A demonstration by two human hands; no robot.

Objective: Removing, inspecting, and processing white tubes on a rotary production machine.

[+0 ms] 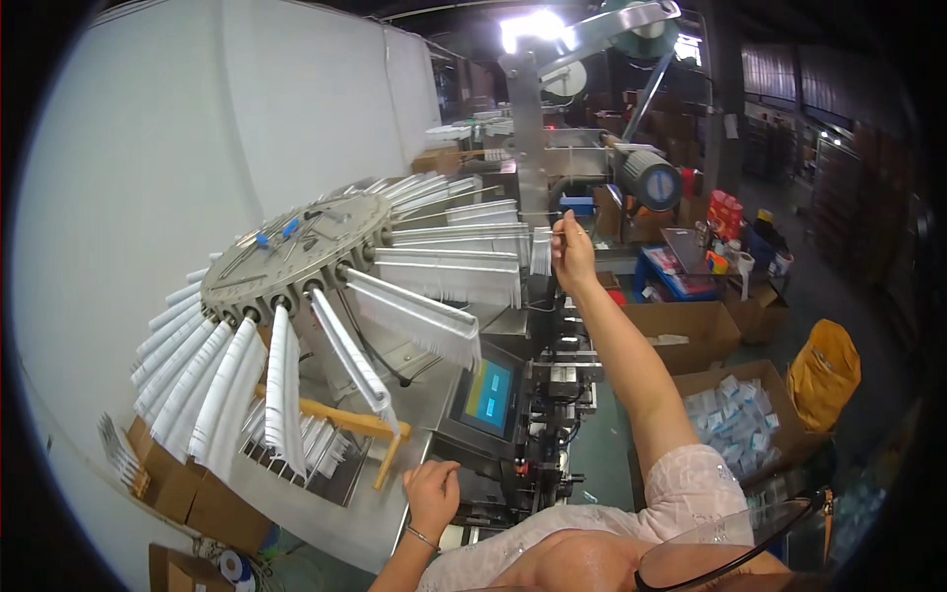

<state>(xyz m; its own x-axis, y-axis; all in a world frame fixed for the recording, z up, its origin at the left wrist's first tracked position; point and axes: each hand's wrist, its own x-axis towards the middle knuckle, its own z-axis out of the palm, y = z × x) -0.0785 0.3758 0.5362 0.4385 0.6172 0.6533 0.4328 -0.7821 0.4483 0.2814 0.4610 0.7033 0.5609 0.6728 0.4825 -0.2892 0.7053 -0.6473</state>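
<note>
My right hand (572,254) reaches forward, thumb and fingertips pinched beside a short bundle of white strips (541,251) at the outer end of a rack arm. Whatever lies between the fingertips is too small to make out. The arm belongs to a round metal carousel (296,247), whose many spokes carry hanging white strips (449,274). My left hand (432,493) is low by the machine's front edge, its fingers curled in and nothing visible in them. Just beyond it stands a lit touch screen (489,395).
A yellow wooden bar (340,416) crosses the metal machine table below the spokes. At right are an open carton of small white-and-blue packets (735,419), a yellow sack (824,375) and a blue crate (676,276). A motor (651,181) hangs ahead; a white wall (148,128) rises left.
</note>
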